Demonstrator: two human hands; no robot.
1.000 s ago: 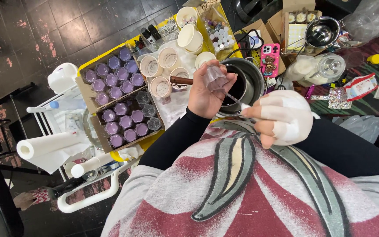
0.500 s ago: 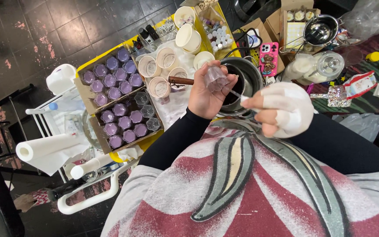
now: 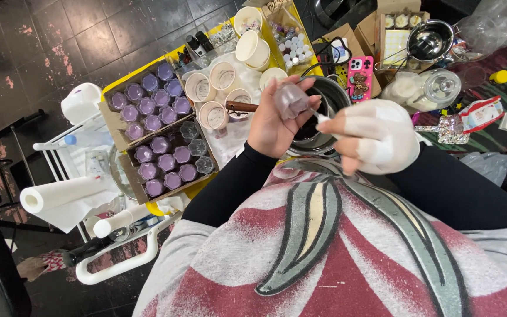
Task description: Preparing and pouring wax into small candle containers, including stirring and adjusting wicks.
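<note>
Work area crowded. Dark pot [image 3: 324,126] sits directly beyond both hands; paper cups [image 3: 218,97] touch one another at its left, pink phone [image 3: 360,76] just beside its right rim. Two trays of purple jars [image 3: 159,135] fill the table's left edge, which ends at bare black floor tiles [image 3: 60,41]. Paper roll [image 3: 60,194] lies on a white rack below the trays. Only open room: above the lap, between hands and torso.

Left hand [image 3: 274,117]: fingers curled narrow around a small clear jar [image 3: 291,100], held above the pot's near rim, tilted.

Right hand [image 3: 374,138], gloved white: thumb and forefinger pinched shut on a thin white stick [image 3: 321,117], whose tip meets the jar.
</note>
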